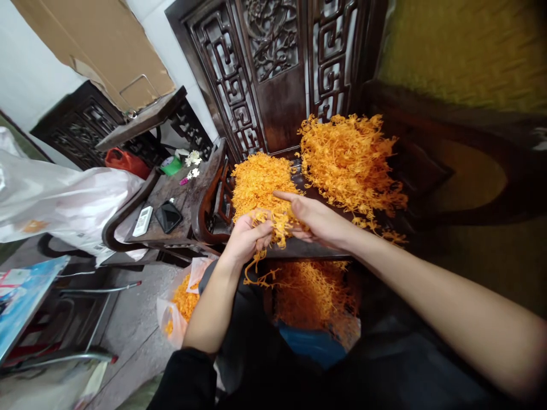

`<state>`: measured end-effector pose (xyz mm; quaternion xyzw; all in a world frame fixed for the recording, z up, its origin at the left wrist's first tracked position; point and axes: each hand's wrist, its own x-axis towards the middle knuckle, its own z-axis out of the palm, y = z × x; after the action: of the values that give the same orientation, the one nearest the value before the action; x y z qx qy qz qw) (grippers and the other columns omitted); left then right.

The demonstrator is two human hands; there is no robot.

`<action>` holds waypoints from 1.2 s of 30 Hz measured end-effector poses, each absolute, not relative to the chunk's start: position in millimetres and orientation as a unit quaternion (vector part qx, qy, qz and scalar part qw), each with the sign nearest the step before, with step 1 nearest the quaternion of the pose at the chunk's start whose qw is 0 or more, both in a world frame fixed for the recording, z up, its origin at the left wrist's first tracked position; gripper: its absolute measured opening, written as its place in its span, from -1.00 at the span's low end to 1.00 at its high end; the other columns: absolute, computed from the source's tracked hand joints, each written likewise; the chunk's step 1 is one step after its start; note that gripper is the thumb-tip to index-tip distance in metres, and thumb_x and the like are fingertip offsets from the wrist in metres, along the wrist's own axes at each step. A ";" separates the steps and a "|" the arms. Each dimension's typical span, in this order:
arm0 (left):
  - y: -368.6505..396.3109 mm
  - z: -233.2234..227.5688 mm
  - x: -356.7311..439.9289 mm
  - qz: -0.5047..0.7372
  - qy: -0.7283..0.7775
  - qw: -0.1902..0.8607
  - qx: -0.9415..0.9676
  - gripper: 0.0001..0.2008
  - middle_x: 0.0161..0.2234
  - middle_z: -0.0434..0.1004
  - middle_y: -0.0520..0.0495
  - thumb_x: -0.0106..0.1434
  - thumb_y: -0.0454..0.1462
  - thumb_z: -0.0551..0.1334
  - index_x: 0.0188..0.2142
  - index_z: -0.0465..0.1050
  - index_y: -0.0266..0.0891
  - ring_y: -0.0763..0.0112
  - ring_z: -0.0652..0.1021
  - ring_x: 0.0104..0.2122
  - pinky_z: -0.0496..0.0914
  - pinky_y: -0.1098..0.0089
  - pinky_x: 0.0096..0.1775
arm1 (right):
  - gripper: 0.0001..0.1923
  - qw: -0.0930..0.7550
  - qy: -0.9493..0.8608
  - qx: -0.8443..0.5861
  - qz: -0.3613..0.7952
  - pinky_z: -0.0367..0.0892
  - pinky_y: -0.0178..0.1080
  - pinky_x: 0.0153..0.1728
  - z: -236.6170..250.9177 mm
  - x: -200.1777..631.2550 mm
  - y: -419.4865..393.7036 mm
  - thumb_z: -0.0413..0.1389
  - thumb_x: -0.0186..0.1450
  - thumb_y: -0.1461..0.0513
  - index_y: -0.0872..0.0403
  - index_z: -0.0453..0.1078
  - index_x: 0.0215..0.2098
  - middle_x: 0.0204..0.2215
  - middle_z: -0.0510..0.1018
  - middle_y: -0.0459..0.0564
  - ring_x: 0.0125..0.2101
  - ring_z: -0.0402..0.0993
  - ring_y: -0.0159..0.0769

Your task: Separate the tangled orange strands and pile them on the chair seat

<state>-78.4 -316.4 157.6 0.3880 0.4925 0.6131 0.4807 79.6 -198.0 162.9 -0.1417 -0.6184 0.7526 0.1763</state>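
A small bunch of thin orange plastic-looking strands (281, 226) with branching ends is pinched in my left hand (250, 234), its fingers closed. One long stem from it dangles below that hand. My right hand (314, 217) is at the right side of the bunch, index finger stretched out and apart from the thumb; its lower fingers are partly hidden by the strands. Just behind my hands lies a dense heap of short orange pieces (265, 179). To the right of it rises a looser heap of orange strands (348, 159) on the same dark wooden seat (307, 247).
Below the seat, more orange strands (316, 296) fill a container with a blue part (311, 344). A plastic bag (164, 310) of orange pieces stands on the floor. The wooden side table (188, 196) bears a black phone (168, 216), a white remote (142, 221) and green tape (171, 165).
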 end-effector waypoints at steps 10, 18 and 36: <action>-325.0 161.2 -89.0 0.565 0.601 0.413 0.387 -0.63 -0.69 0.37 0.12 0.16 -0.03 0.47 -0.38 0.50 -0.30 0.66 0.23 -0.74 0.09 0.52 -0.61 | -0.67 0.158 -0.946 -0.126 0.254 0.27 -0.18 -0.34 169.1 85.2 -193.3 0.01 0.49 0.10 0.15 0.50 -0.21 -0.32 0.64 0.14 -0.37 0.54 -0.16; -345.3 177.4 -101.1 0.439 0.664 0.481 0.368 -0.68 -0.63 0.37 0.07 0.10 -0.11 0.50 -0.46 0.52 -0.33 0.67 0.19 -0.72 -0.05 0.52 -0.68 | -0.84 0.092 -0.971 -0.217 0.043 0.03 -0.20 -0.42 146.0 92.1 -133.7 0.08 0.31 0.37 0.12 0.51 -0.24 -0.34 0.61 0.16 -0.50 0.39 -0.28; -312.9 153.4 -92.5 0.647 0.549 0.413 0.332 -0.63 -0.45 0.55 0.06 0.18 -0.10 0.48 -0.17 0.50 -0.29 0.60 0.41 -0.60 0.38 0.45 -0.46 | -0.67 0.136 -0.714 -0.175 0.664 0.07 -0.32 -0.60 160.9 78.6 -173.4 0.18 0.39 0.01 0.10 0.48 -0.10 -0.58 0.52 -0.13 -0.65 0.25 -0.46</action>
<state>-92.5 -312.9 153.4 0.3319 0.5488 0.6467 0.4128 78.6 -173.4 160.9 -0.1752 -0.7143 0.6637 0.1362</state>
